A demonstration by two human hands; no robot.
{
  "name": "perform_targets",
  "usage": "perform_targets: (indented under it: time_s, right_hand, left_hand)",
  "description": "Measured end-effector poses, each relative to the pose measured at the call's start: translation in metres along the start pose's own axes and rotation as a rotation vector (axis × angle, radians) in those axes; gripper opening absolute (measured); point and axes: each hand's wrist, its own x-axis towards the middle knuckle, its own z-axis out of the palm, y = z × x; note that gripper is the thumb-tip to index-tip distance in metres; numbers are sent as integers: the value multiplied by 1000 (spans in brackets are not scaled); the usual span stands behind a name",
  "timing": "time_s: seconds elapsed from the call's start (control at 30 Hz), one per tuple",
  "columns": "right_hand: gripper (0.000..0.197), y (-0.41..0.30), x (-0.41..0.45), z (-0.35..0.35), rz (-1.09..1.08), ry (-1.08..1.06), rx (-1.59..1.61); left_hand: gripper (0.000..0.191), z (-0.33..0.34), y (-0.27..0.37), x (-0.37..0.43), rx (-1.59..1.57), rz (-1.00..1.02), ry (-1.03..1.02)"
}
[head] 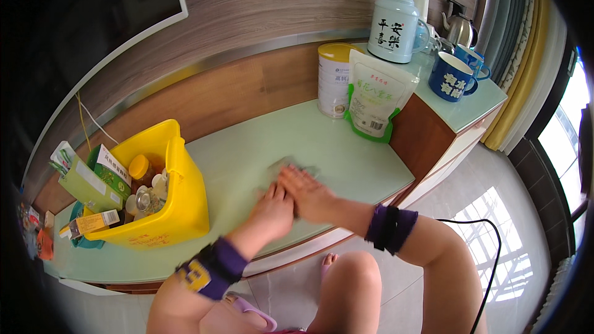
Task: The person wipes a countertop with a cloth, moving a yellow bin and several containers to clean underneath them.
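Observation:
My left hand (273,212) and my right hand (310,194) meet over the pale green top of a low cabinet (260,141). The fingers of the right hand overlap those of the left, and both palms are turned out of sight. Motion blurs the fingertips. A dim, smeared patch shows just beyond them on the surface; whether it is a reflection or an object cannot be told. Nothing held is visible in either hand. Purple bands with black straps circle both forearms.
At left stands a yellow plastic bin (192,195) packed with boxes and jars. Behind to the right are a yellow-lidded can (332,83) and an upright pouch (378,97). A raised section carries a light-blue thermos jug (392,28), blue mugs (449,76) and a steel kettle (459,30).

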Motion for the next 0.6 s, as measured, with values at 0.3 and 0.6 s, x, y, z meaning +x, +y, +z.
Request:
perform_targets:
  time_s: [0.3,0.6]
  right_hand:
    - [67,134,16,-19,332,26,-5]
    - [70,151,-95,-13,388,205,-55]
  left_hand:
    - [51,3,14,182,-125,-8,82]
    - [46,-1,97,163,-36,261,165]
